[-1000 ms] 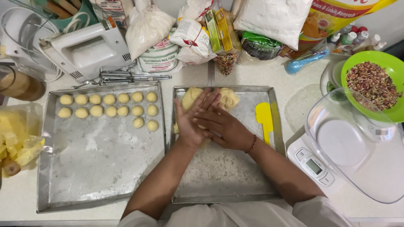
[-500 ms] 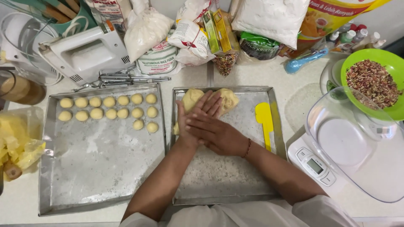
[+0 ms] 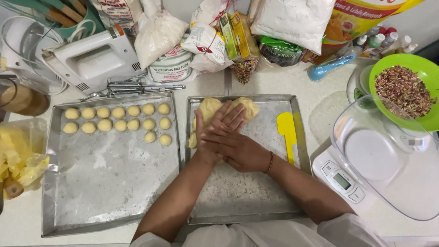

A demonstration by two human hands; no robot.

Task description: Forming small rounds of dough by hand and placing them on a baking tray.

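Note:
Over the right baking tray [image 3: 297, 137], my two hands are pressed palm to palm. My left hand [image 3: 218, 122] lies underneath with its fingers pointing away from me. My right hand [image 3: 238, 150], with a red bracelet at the wrist, lies across it. Anything between the palms is hidden. Just beyond the fingers a lump of pale yellow dough [image 3: 208, 107] rests at the tray's far end, and a small bit of dough [image 3: 192, 140] peeks out at the left. The left tray [image 3: 109, 183] holds several small dough balls [image 3: 120, 118] in rows. A yellow scraper [image 3: 287, 130] lies in the right tray.
A white kitchen scale [image 3: 343, 180] with a clear bowl [image 3: 388, 155] stands at the right, with a green bowl of chopped nuts [image 3: 404, 89] behind it. A white hand mixer [image 3: 89, 59], beaters [image 3: 137, 87], flour bags and packets line the back. A yellow bag [image 3: 20, 158] sits at the left.
My right hand has slid back and forth across my left palm, whose fingers now point further up over the dough lump. The trays and dough balls are unchanged.

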